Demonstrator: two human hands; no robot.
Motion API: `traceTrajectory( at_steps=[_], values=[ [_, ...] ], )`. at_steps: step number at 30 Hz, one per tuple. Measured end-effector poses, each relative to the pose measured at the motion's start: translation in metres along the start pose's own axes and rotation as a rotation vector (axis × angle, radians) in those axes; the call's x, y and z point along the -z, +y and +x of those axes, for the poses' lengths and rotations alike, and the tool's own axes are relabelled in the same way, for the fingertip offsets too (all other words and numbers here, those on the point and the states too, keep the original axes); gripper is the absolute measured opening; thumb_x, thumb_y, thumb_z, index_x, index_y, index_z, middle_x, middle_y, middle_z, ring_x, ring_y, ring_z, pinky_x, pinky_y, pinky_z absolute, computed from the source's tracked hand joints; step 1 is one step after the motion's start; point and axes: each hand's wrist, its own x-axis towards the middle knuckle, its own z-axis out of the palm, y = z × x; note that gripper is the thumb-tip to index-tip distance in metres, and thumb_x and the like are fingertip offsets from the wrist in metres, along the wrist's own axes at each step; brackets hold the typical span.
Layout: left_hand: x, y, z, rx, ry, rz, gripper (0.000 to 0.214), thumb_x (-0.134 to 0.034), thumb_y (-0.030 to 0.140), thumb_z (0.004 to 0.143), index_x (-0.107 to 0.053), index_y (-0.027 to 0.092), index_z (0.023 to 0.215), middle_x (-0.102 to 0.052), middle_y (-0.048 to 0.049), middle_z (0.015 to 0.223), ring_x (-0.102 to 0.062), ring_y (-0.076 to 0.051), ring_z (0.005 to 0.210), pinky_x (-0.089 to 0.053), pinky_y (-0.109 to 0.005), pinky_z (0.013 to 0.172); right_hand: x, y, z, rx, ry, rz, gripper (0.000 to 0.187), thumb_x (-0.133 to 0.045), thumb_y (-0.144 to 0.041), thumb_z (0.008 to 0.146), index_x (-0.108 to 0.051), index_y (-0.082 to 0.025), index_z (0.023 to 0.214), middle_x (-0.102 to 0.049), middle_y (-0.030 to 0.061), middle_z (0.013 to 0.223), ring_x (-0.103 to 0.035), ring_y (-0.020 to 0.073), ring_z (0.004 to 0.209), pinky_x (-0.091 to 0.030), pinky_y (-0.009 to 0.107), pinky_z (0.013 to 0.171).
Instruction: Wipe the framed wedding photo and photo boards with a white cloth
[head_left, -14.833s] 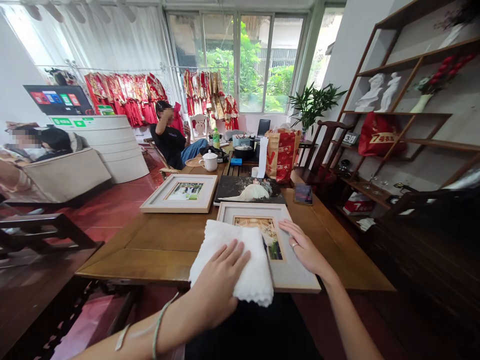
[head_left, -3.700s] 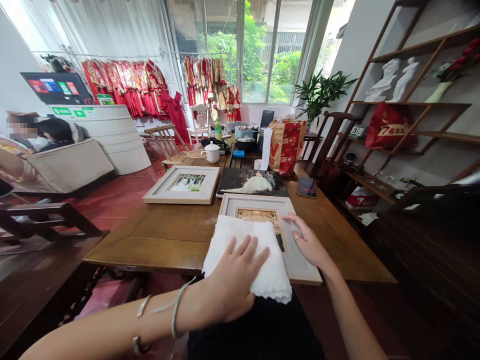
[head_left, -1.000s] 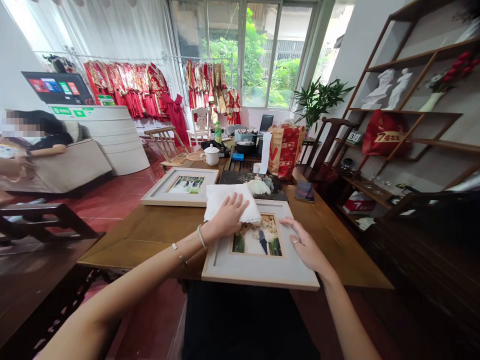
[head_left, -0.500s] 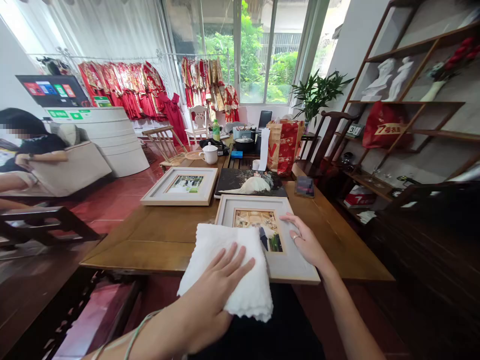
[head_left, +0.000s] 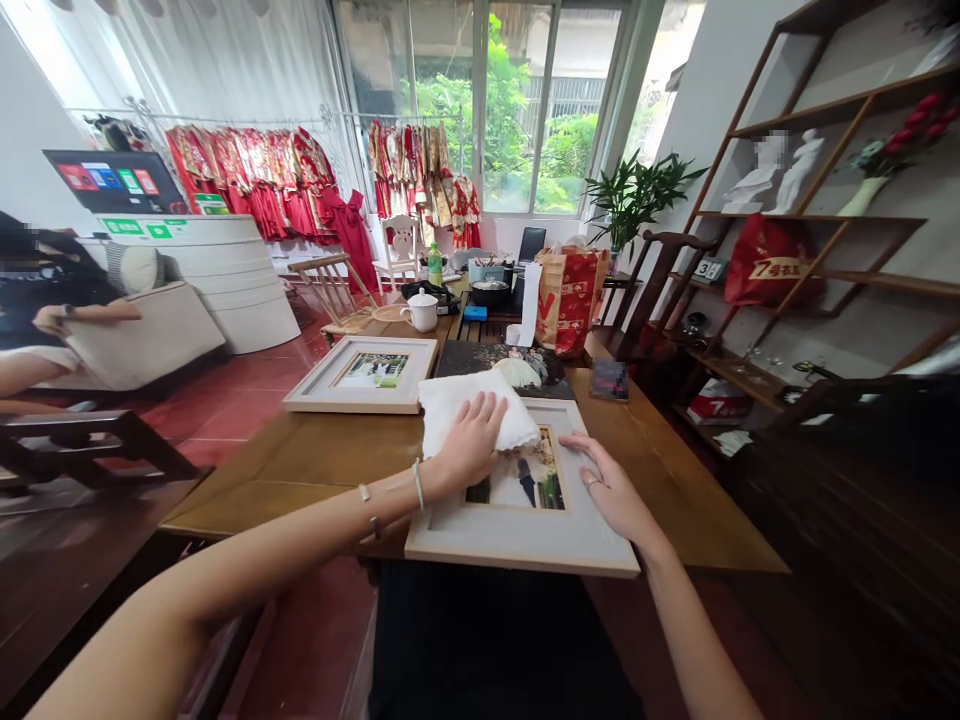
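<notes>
A framed photo [head_left: 525,530] with a pale wood frame lies at the near edge of the wooden table [head_left: 330,465]. My left hand [head_left: 469,445] presses a folded white cloth [head_left: 465,405] flat against the frame's far part, fingers stretched out. My right hand [head_left: 611,490], with a ring on it, rests flat on the frame's right side and steadies it. The cloth hides the frame's upper left corner.
A second framed photo [head_left: 364,373] and a dark photo print [head_left: 517,365] lie farther back. A phone [head_left: 609,380], a white teapot [head_left: 421,312], a red bag [head_left: 570,300] and tea things stand beyond. Shelves [head_left: 817,250] rise at the right. A person [head_left: 45,310] sits on a sofa at left.
My left hand has slid the cloth from the frame's near left corner up to its far part. The right hand stays on the frame's right side.
</notes>
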Motion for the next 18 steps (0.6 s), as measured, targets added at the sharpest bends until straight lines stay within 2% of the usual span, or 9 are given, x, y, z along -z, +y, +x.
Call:
traceTrajectory(
  at_steps=[4, 7, 11, 15, 18],
  values=[
    [-0.003, -0.005, 0.022, -0.07, -0.039, 0.041, 0.075, -0.053, 0.008, 0.072, -0.024, 0.008, 0.142, -0.02, -0.0205, 0.151, -0.007, -0.034, 0.141, -0.013, -0.049, 0.112, 0.001, 0.003, 0.001, 0.0, 0.007, -0.003, 0.046, -0.038, -0.013, 0.077, -0.053, -0.026, 0.119, -0.046, 0.0057, 0.139, -0.033, 0.0202, 0.137, -0.02, 0.045, 0.114],
    [0.0, 0.005, 0.014, -0.17, -0.137, 0.026, 0.072, -0.052, 0.012, 0.076, -0.025, 0.008, 0.143, -0.021, -0.0199, 0.151, -0.009, -0.034, 0.14, -0.016, -0.05, 0.111, 0.0, 0.007, 0.002, 0.005, 0.02, 0.005, 0.046, -0.038, -0.012, 0.077, -0.053, -0.026, 0.118, -0.048, 0.0057, 0.136, -0.033, 0.0195, 0.136, -0.021, 0.044, 0.114],
    [0.017, 0.033, -0.034, -0.303, -0.249, -0.019, 0.071, -0.051, 0.017, 0.076, -0.028, 0.009, 0.142, -0.025, -0.0204, 0.149, -0.018, -0.033, 0.139, -0.019, -0.052, 0.11, -0.003, 0.01, 0.003, 0.015, 0.037, 0.017, 0.045, -0.04, -0.013, 0.075, -0.054, -0.025, 0.116, -0.05, 0.0066, 0.134, -0.036, 0.0204, 0.135, -0.022, 0.044, 0.113],
    [0.035, 0.062, -0.087, -0.341, -0.315, -0.064, 0.076, -0.052, 0.025, 0.076, -0.022, 0.011, 0.144, -0.024, -0.0211, 0.149, -0.019, -0.037, 0.138, -0.019, -0.059, 0.108, -0.001, 0.01, 0.003, 0.008, 0.048, 0.027, 0.044, -0.041, -0.014, 0.074, -0.055, -0.025, 0.115, -0.051, 0.0066, 0.134, -0.038, 0.0211, 0.133, -0.023, 0.044, 0.113],
    [0.037, 0.076, -0.104, -0.346, -0.296, -0.079, 0.08, -0.054, 0.029, 0.076, -0.018, 0.012, 0.146, -0.022, -0.0203, 0.15, -0.016, -0.038, 0.139, -0.019, -0.059, 0.109, 0.001, 0.008, 0.001, 0.006, 0.041, 0.025, 0.045, -0.04, -0.014, 0.075, -0.055, -0.025, 0.115, -0.051, 0.0063, 0.133, -0.04, 0.0208, 0.132, -0.024, 0.043, 0.113]
  ],
)
